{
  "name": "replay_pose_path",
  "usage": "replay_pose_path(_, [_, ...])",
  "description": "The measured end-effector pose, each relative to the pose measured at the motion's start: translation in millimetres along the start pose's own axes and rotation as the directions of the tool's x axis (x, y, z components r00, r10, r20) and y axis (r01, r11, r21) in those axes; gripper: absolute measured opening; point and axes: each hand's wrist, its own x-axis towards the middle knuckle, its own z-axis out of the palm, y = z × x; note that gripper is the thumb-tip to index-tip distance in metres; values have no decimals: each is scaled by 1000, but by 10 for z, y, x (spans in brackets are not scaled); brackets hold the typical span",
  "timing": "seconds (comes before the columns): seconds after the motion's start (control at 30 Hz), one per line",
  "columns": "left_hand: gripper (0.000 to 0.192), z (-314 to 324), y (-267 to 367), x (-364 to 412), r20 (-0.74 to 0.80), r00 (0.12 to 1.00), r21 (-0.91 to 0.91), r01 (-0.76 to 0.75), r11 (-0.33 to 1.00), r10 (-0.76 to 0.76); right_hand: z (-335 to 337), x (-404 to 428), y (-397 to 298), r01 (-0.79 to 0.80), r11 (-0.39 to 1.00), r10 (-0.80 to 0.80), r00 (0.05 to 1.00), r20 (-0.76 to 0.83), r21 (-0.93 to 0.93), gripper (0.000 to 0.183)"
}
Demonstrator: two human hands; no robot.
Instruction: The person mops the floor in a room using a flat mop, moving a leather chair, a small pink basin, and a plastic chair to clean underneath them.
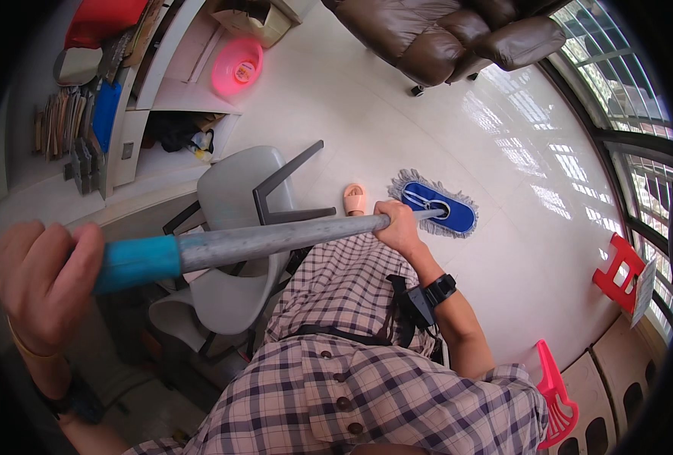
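A dust mop crosses in front of me, its grey handle running from upper left hand to floor. My left hand is closed around the turquoise grip at the handle's top end. Lower on the shaft, my right hand wraps round the pole. The blue mop head with a grey string fringe lies on the pale tiled floor, to the right of my sandalled foot. Its white ties are knotted beside the handle socket.
Grey plastic armchairs stand close at my left, beside an open cabinet. A pink basin sits at the cabinet. Ahead is a brown leather chair on casters. A red stool and pink plastic chair are at right.
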Motion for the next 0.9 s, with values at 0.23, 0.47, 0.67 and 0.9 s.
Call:
replay_pose_path(0.23, [29,-536,-41,-1498,30,930,166,356,920,-365,-5,337,-1097,258,963,-268,944,191,74,15])
replay_pose_path(0.47, [25,-99,208,-1141,7,898,22,441,897,-441,59,966,-871,336,940,-337,941,19,55,17])
replay_pose_path(0.67, [15,228,399,-538,75,938,-103,346,933,-340,211,1041,-156,169,984,-168,985,29,-62,15])
replay_pose_path(0.9, [19,786,-212,-109,-97,978,-293,149,944,-184,-142,1034,158,-72,979,141,918,372,-192,31])
